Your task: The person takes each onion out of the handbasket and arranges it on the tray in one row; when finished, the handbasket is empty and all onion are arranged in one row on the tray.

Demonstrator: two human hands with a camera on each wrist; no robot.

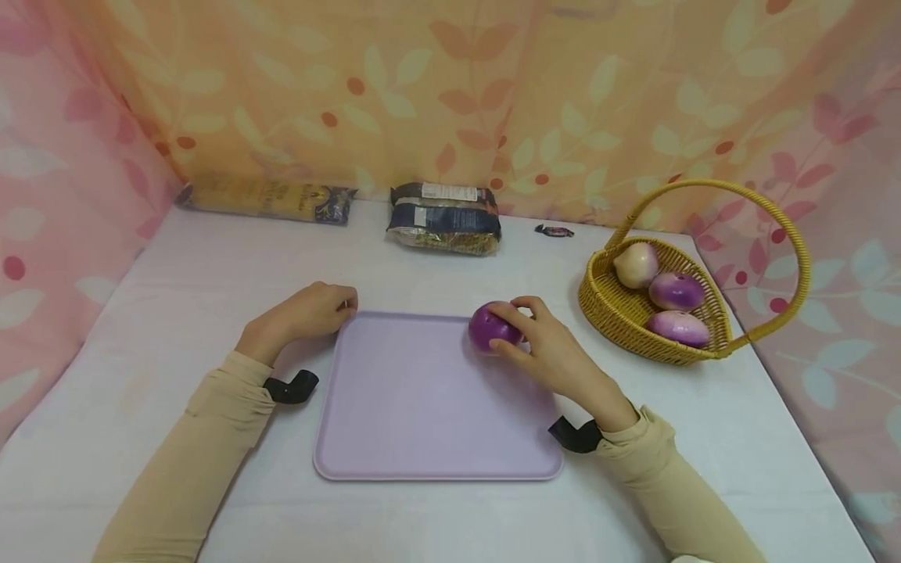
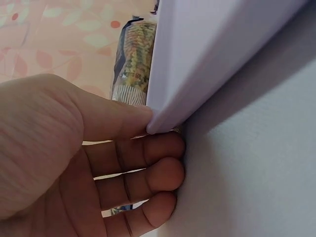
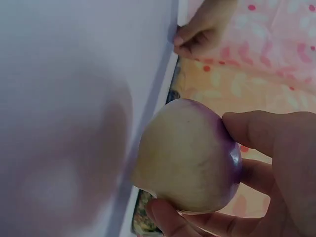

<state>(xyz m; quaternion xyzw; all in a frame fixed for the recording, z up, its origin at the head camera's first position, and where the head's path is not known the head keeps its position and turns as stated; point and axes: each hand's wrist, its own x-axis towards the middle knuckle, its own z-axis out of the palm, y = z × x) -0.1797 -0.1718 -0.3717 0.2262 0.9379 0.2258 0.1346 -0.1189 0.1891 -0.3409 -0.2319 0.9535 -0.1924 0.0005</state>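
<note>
My right hand (image 1: 552,348) grips a purple-and-white turnip (image 1: 490,328) over the far right part of the lilac tray (image 1: 422,414). In the right wrist view, fingers and thumb wrap the purple side of the turnip (image 3: 185,158), and its pale pointed end faces the tray surface. My left hand (image 1: 310,313) is at the tray's far left corner. The left wrist view shows its thumb against the tray rim (image 2: 165,111), with the other fingers curled below the corner.
To the right stands a yellow wicker basket (image 1: 612,328) with a tall handle, holding three more turnips (image 1: 677,292). Along the back lie a long yellow pack (image 1: 263,198), a dark-and-clear bag of pasta (image 1: 445,219) and a small wrapped candy (image 1: 554,231). Patterned curtains enclose the table.
</note>
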